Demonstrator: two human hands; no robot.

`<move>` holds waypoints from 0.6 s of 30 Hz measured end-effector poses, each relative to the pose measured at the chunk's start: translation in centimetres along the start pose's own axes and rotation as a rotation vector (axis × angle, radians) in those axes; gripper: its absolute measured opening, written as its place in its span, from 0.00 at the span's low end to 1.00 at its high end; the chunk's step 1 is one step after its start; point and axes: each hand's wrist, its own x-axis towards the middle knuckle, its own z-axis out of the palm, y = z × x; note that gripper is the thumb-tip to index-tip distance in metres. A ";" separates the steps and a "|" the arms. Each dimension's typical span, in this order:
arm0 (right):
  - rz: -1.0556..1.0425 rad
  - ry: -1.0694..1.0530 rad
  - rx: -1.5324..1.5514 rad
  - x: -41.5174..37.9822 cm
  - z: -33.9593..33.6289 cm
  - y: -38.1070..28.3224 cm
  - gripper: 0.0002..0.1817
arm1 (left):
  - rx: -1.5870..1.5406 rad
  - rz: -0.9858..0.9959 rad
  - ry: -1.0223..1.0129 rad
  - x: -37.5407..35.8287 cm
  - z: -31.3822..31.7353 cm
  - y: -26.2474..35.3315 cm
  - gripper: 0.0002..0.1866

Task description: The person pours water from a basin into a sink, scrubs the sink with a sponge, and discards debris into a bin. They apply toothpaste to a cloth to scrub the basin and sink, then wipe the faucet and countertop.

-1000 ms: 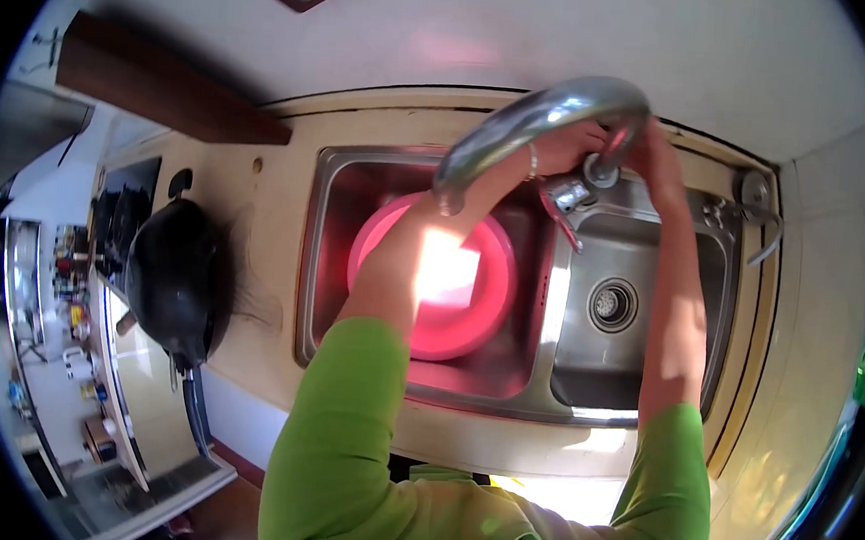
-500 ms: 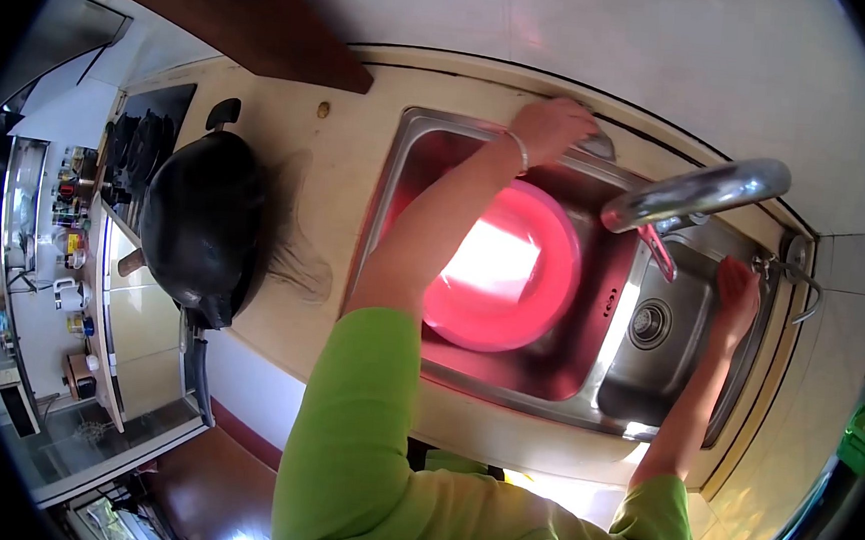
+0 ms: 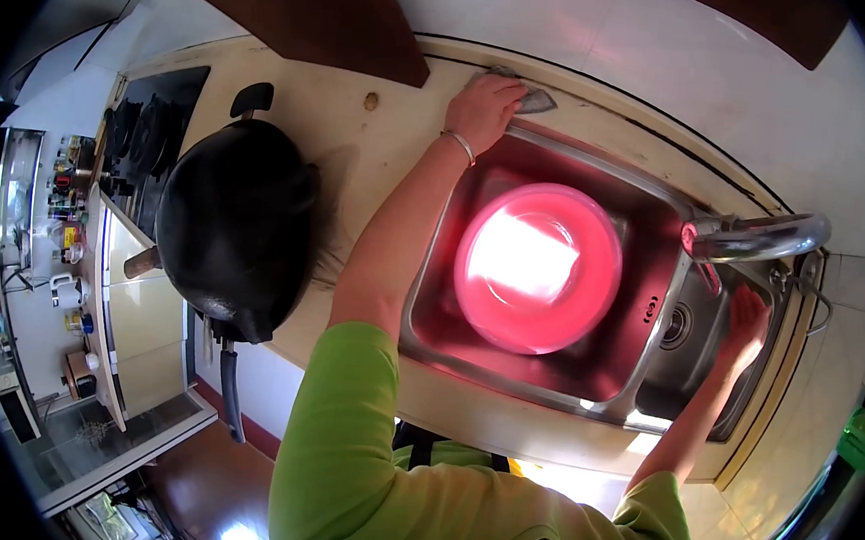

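Note:
My left hand (image 3: 486, 111), closed over a grey cloth (image 3: 537, 101), presses it on the counter behind the back left corner of the sink (image 3: 649, 185). A bracelet circles that wrist. My right hand (image 3: 747, 317) hovers over the small right basin, near its right side, with its fingers extended and nothing seen in them. Inside the large basin sits a round pink basin (image 3: 592, 281), with bright light reflecting in it. The chrome faucet (image 3: 771, 239) reaches over the sink between the wall side and my right hand.
A large black wok (image 3: 230, 221) with a lid or dark body stands on the counter (image 3: 392, 132) at the left, beside the stove (image 3: 178, 102). A dark brown cabinet edge (image 3: 320, 11) juts in above. A small brown object (image 3: 371, 101) lies behind the wok.
My left hand has slid left along the back counter edge with the cloth. The view has shifted, so sink and wok appear elsewhere. My right hand stays over the small basin.

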 end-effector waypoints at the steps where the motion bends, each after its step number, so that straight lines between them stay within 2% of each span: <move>1: 0.001 -0.005 -0.002 -0.4 0.2 -0.1 0.26 | 0.002 -0.005 0.001 -0.1 -0.2 -0.5 0.11; 3: -0.002 -0.010 -0.018 -1.3 0.5 -0.3 0.26 | 0.059 -0.020 0.102 -0.8 -0.7 -1.2 0.10; 13: -0.060 -0.126 0.106 -5.7 -0.3 -0.4 0.21 | 0.192 -0.306 0.117 -5.5 -3.2 -1.6 0.11; 18: -0.035 -0.280 0.230 -8.5 0.0 0.3 0.21 | 0.205 -0.429 0.121 -9.7 -5.0 -0.8 0.12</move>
